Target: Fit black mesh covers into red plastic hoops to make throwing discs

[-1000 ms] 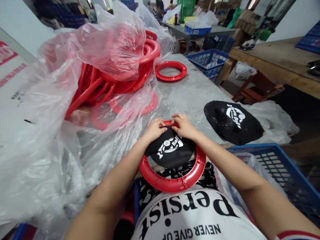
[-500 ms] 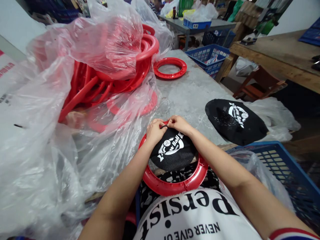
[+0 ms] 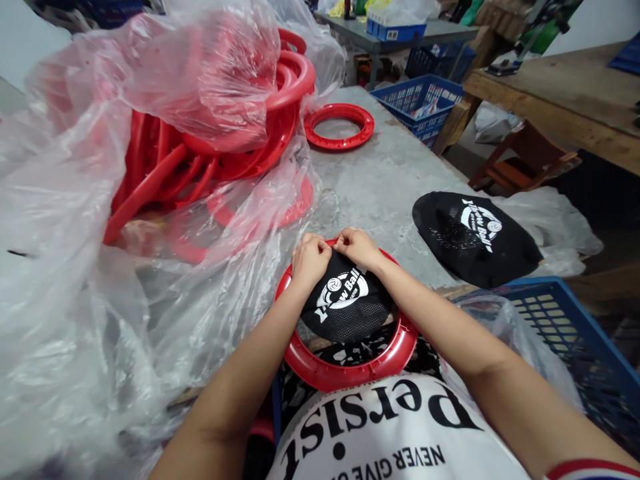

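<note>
A red plastic ring (image 3: 350, 370) lies at the table's near edge, against my body. A black mesh cloth with white print (image 3: 345, 300) is draped across its far half. My left hand (image 3: 309, 260) and my right hand (image 3: 357, 247) sit side by side at the ring's far rim. Both are closed, pinching the top edge of the cloth there.
A big clear plastic bag (image 3: 100, 200) full of red rings (image 3: 220, 153) fills the left of the grey table (image 3: 385, 180). One loose red ring (image 3: 339, 126) lies farther back. A stack of black mesh cloths (image 3: 475, 237) lies at right. A blue crate (image 3: 565, 327) stands at lower right.
My two hands have come closer together at the ring's far rim, gathering the cloth's edge. The ring and cloth stay in place.
</note>
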Demonstrator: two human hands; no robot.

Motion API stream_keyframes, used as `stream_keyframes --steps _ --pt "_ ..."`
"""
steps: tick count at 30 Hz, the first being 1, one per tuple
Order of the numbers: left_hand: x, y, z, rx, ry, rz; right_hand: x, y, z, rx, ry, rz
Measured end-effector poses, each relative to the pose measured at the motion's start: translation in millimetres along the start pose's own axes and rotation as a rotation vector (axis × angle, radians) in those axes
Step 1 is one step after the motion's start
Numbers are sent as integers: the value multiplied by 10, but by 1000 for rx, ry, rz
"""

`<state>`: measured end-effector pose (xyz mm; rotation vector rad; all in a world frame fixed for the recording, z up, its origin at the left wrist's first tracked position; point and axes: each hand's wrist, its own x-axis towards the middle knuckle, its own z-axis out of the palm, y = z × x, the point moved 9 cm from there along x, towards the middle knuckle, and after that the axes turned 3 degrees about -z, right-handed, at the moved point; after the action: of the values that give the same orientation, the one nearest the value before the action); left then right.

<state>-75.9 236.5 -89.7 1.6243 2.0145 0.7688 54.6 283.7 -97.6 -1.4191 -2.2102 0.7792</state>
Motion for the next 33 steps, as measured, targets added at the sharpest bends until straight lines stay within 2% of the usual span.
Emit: stream_keyframes --steps 10,17,20,22,24,26,28,30,33 --pt "204 -146 98 -21 -42 -127 34 13 18 -44 -7 43" --pt "205 -158 99 39 -39 -152 15 -5 12 -70 5 33" --pt "206 -154 117 44 -66 -151 51 16 14 14 -11 16" --pt "232 -144 113 60 -69 -147 86 15 -56 143 -12 -8" --pt "296 -124 87 77 -51 -135 90 -36 -255 232 51 -71" --pt "404 -104 48 78 -25 -117 12 -144 -531 238 161 -171" --pt "546 -91 3 62 -11 -104 -156 -285 -727 205 217 -277" --pt "690 -72 -59 38 -8 -88 -378 -412 -754 175 168 -372" --pt "787 -3 -223 -5 17 -50 -755 -511 -573 97 -4 -500"
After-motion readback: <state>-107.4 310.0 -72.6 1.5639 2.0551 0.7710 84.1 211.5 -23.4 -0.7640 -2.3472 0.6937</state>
